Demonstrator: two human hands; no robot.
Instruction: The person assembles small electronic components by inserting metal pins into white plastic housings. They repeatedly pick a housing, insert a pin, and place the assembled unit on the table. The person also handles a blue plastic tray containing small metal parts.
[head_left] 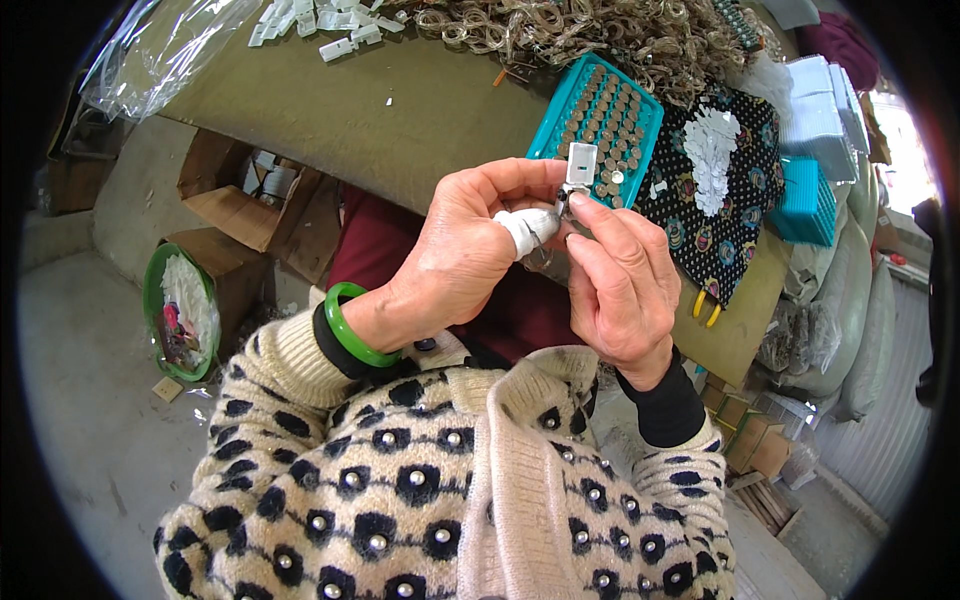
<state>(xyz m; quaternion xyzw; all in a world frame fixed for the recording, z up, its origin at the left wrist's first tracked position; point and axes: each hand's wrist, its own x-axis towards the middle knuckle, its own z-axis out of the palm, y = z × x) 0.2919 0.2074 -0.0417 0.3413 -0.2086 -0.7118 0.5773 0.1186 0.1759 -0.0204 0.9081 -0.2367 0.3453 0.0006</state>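
In front of my chest, a small white plastic case (582, 165) stands upright between my fingertips. My left hand (450, 230) is closed in a pinch on its left side; a white wrapping covers the thumb. From the right, my right hand (630, 285) has its fingertips pressed together at the case's lower end. A small dark metallic part (565, 203) shows there, partly hidden by the fingers. Just behind the hands lies a teal tray (548, 122) holding rows of round, flat metal discs (603, 115).
Coiled thin wires (600, 35) heap along the table's far side. White plastic cases (335, 18) lie at far left. A dark patterned cloth (755, 180) bears white flat pieces (712, 155); yellow-handled tool (707, 310) beside it. Stacked teal trays (805, 205) stand right. Cardboard box (235, 215) and green basket (150, 300) sit left.
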